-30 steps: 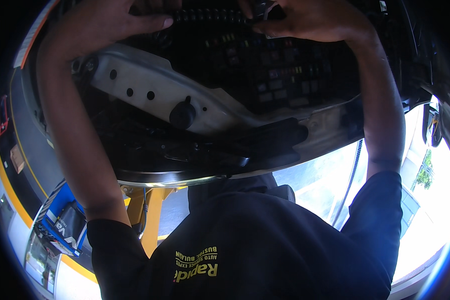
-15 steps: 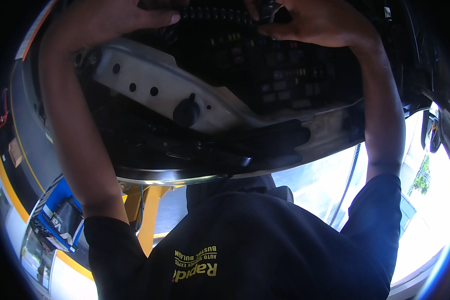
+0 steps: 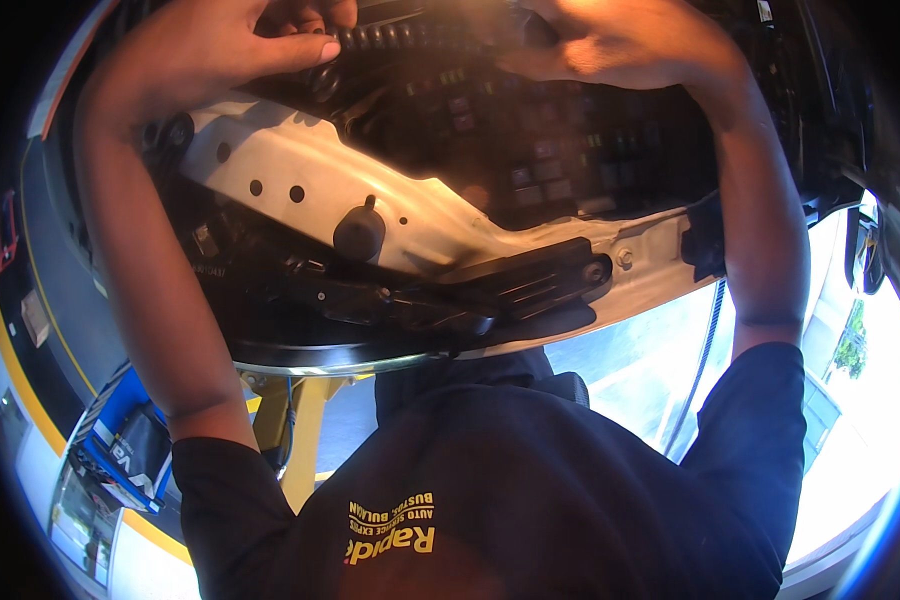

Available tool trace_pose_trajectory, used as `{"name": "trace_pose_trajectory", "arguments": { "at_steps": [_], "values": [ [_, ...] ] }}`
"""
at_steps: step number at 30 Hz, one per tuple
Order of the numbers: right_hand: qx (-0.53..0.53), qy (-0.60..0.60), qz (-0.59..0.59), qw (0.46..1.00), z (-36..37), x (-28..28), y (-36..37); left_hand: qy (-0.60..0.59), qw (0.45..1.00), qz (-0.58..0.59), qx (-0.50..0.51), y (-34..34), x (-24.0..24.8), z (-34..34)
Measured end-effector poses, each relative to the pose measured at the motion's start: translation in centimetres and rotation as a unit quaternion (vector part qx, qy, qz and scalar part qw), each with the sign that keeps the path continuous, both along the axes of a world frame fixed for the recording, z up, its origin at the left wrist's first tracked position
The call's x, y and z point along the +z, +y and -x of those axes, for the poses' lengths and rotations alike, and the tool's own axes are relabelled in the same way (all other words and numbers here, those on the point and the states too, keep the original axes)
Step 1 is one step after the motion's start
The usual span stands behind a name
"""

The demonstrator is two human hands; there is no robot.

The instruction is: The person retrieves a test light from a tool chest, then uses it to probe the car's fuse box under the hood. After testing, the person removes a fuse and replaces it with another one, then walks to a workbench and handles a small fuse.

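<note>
Two hands (image 3: 225, 45) (image 3: 625, 45) flank a black coiled cord (image 3: 395, 38).

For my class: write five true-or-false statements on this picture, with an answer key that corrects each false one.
1. A black coiled cable runs across the gap between the person's left hand and right hand. True.
2. The pale metal beam with round holes lies in complete darkness. False: warm light falls on the beam.
3. A round black cap sits on that beam. True.
4. Long sleeves cover the person's arms down to the wrists. False: the black shirt has short sleeves, and the forearms are bare.
5. The yellow upright post stands at the picture's far right. False: the post is left of centre, below the beam.
</note>
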State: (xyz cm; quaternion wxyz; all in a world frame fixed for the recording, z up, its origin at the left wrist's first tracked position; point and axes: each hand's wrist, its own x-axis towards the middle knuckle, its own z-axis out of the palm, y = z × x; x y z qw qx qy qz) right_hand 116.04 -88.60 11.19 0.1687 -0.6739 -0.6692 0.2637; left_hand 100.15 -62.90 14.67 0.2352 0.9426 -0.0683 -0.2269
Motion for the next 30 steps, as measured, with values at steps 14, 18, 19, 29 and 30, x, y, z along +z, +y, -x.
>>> {"name": "trace_pose_trajectory", "arguments": {
  "at_steps": [14, 18, 19, 29, 30],
  "values": [
    [-0.015, -0.094, 0.081, 0.992, 1.9, 2.7, 1.1, 0.0, 1.0, 0.013, -0.003, 1.0, -1.2, -0.7],
    [-0.012, -0.068, 0.096, 0.993, 1.4, 2.3, 0.7, 0.002, 1.0, 0.019, -0.007, 1.3, -1.1, -0.5],
    [-0.018, -0.064, 0.119, 0.991, 1.1, 2.3, 0.6, 0.012, 1.0, 0.023, -0.002, 1.2, -1.0, -0.5],
    [-0.017, -0.044, -0.002, 0.999, 0.0, -0.4, -0.7, 0.012, 1.0, 0.005, 0.014, 0.6, -0.3, -0.2],
    [-0.018, -0.049, -0.005, 0.999, -0.1, -0.6, -0.7, 0.006, 1.0, 0.007, 0.017, 0.7, -0.4, -0.1]
  ]
}}
